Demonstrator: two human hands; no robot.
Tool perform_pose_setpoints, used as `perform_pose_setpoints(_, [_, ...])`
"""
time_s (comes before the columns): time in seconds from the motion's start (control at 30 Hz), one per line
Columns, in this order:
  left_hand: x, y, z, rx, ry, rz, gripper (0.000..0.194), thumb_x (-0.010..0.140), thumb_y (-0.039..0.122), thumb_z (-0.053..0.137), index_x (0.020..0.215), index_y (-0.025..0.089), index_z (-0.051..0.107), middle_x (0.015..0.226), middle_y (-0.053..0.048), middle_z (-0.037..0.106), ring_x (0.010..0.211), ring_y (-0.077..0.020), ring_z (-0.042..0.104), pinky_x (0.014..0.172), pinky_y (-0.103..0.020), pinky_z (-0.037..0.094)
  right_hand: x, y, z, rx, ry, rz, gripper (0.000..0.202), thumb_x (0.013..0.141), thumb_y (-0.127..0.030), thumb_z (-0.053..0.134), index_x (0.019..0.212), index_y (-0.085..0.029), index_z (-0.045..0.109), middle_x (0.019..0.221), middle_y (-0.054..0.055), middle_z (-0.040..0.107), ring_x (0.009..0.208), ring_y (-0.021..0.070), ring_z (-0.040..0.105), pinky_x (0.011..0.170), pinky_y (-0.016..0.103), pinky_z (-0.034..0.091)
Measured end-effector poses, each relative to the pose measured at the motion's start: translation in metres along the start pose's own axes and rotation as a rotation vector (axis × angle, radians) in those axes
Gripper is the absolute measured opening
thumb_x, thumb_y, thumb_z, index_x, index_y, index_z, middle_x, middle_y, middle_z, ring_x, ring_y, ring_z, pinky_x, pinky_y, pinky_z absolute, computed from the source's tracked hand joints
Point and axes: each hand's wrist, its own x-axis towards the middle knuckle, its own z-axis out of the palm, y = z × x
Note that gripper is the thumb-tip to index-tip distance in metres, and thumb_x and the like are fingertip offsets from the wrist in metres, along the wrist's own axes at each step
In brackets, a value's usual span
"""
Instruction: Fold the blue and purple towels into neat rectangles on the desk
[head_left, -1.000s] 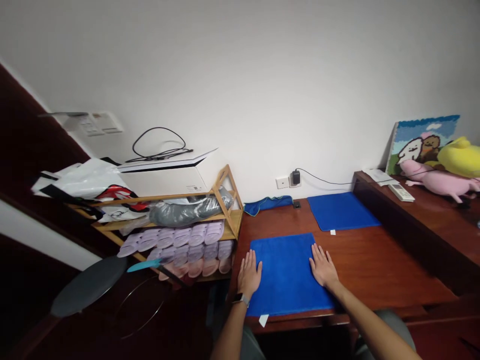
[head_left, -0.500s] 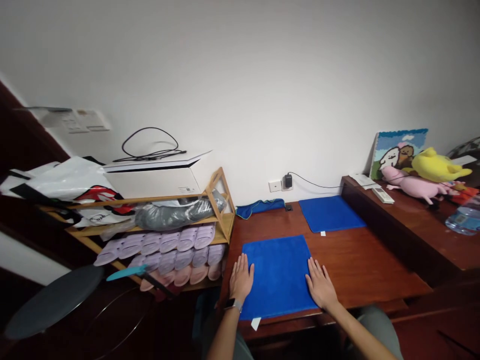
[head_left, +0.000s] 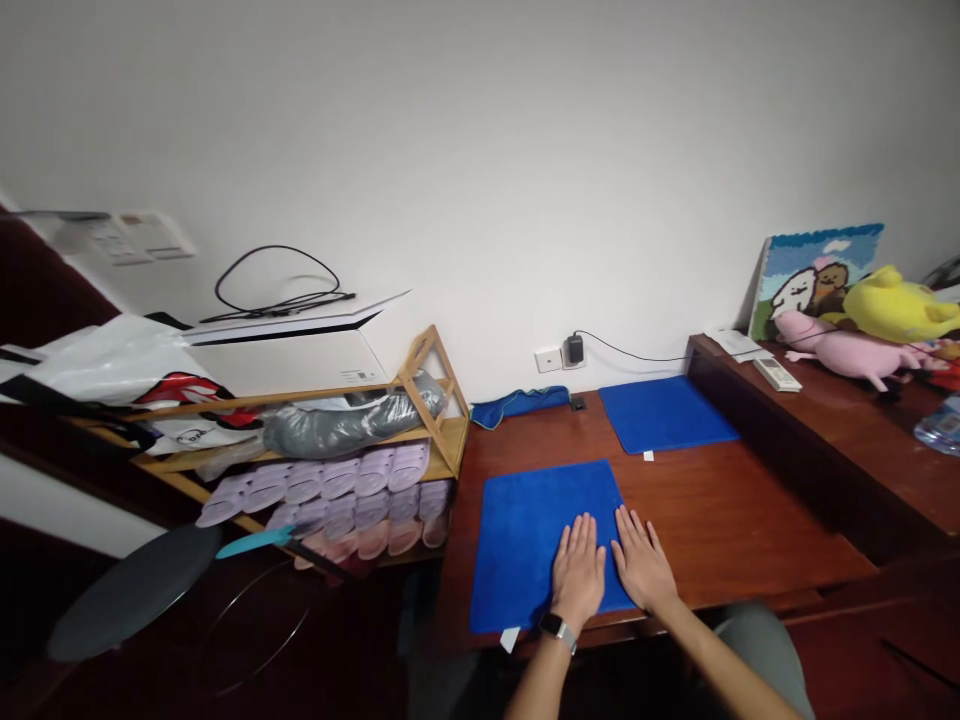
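A blue cloth (head_left: 517,535) lies spread flat on the brown wooden table (head_left: 705,520), its white tag at the near edge. My left hand (head_left: 579,570), with a watch on the wrist, rests palm down on the right part of this cloth, fingers stretched out. Right beside it, my right hand (head_left: 643,562) lies flat over the cloth's right edge, partly on the bare wood. Neither hand grips anything. Farther back on the table is a second flat blue cloth (head_left: 664,415). A crumpled blue cloth (head_left: 521,405) lies against the wall.
Left of the table stands a wooden rack (head_left: 442,440) with several lilac and pink slippers (head_left: 322,480) and a white box (head_left: 292,355) on top. A raised ledge on the right holds a remote (head_left: 777,375), a pink plush toy (head_left: 844,350) and a yellow one (head_left: 896,305).
My left hand has moved right, from the cloth's left edge to its right part next to my right hand. My right hand stays at the right edge. The view has shifted slightly.
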Motion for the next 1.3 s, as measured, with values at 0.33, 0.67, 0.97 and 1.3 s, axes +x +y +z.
perform_pose_setpoints(0.33, [-0.084,-0.168,-0.016,0.197,0.182,-0.31,0.06,0.109,0.034,0.024,0.167,0.018,0.017,0.166,-0.01,0.04,0.153,-0.0247,0.038,0.125,-0.049,0.035,0.002,0.002,0.005,-0.005,0.035,-0.005,0.069,0.106,-0.048,0.016,0.166,-0.015,0.017,0.172,0.001,0.019,0.161,0.0208,0.012,0.132,0.047,0.008])
perform_pose_setpoints(0.67, [-0.081,-0.16,-0.015,0.17,0.238,-0.315,0.06,0.108,0.039,0.028,0.164,0.016,0.029,0.163,-0.012,0.044,0.151,-0.0259,0.041,0.124,-0.049,0.037,-0.019,0.009,0.016,-0.015,0.143,-0.08,0.069,0.107,-0.055,0.014,0.166,-0.02,0.021,0.171,0.002,0.026,0.16,0.0215,0.018,0.131,0.048,0.016])
perform_pose_setpoints(0.97, [-0.076,-0.124,-0.032,0.155,0.31,-0.231,0.058,0.108,0.034,0.031,0.164,0.017,0.03,0.16,-0.011,0.05,0.149,-0.0248,0.045,0.123,-0.048,0.04,-0.033,0.011,0.037,-0.024,0.172,-0.104,0.07,0.107,-0.053,0.017,0.165,-0.014,0.027,0.171,0.005,0.026,0.159,0.0229,0.021,0.13,0.046,0.02])
perform_pose_setpoints(1.3, [-0.027,0.028,-0.004,-0.059,0.038,-0.003,0.059,0.109,0.041,0.029,0.165,0.021,0.025,0.167,-0.007,0.035,0.155,-0.0235,0.034,0.127,-0.047,0.035,-0.035,0.01,0.03,-0.005,0.117,-0.12,0.068,0.106,-0.048,0.018,0.165,-0.015,0.025,0.172,0.005,0.023,0.16,0.0231,0.016,0.131,0.047,0.018])
